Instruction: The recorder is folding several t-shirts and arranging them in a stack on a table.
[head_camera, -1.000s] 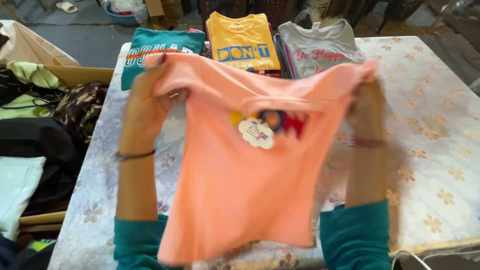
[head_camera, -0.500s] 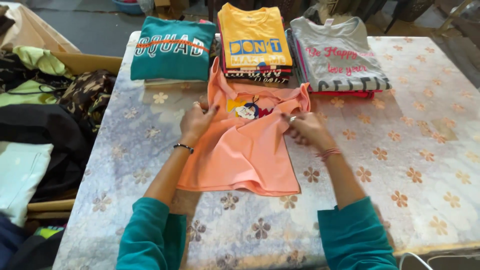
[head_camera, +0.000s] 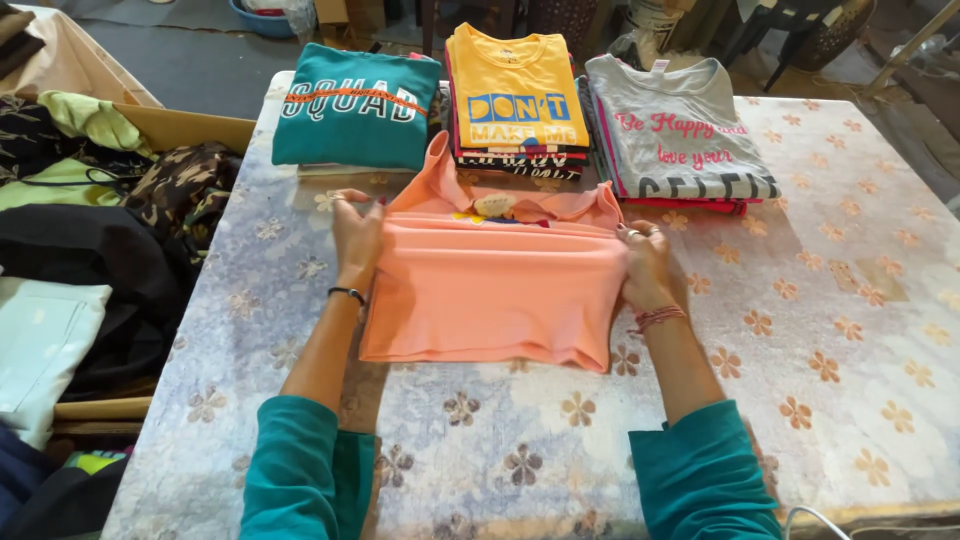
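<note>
Floral table (head_camera: 850, 330): three stacks, one peach shirt (head_camera: 495, 295).

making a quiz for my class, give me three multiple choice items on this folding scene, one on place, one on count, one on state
1. Where does the peach shirt lie?
A. On the flowered table, in front of the stacks
B. In the cardboard box
C. On the teal stack

2. How many folded stacks stand at the table's far edge?
A. Two
B. Three
C. Five

3. How are the hands placed?
A. Both in the air
B. One on each side edge of the shirt
C. Both on the grey stack

Answers: 1 A, it lies flat before them. 2 B, teal stack, yellow stack, grey stack. 3 B, left hand and right hand flank it.
</note>
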